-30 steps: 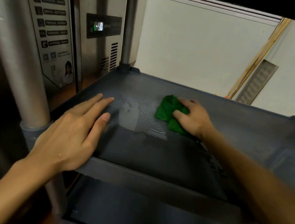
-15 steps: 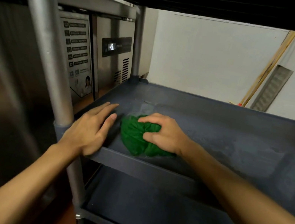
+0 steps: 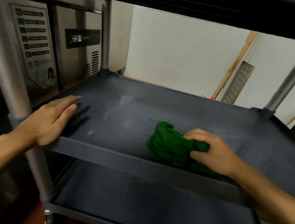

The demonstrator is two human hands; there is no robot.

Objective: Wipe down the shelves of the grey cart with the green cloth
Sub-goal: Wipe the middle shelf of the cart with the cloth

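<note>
Both our hands are on the middle shelf: left hand flat, fingers straight; right hand gripping the bunched green cloth near the front rim.

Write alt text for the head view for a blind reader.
A right hand grips a bunched green cloth on the grey cart's middle shelf, near its front edge; the left hand rests flat at the shelf's left front corner.

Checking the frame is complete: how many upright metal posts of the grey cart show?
3 round grey metal posts: the front-left post, the back-left post, the back-right post. A front-right post may be hidden out of frame.
</note>
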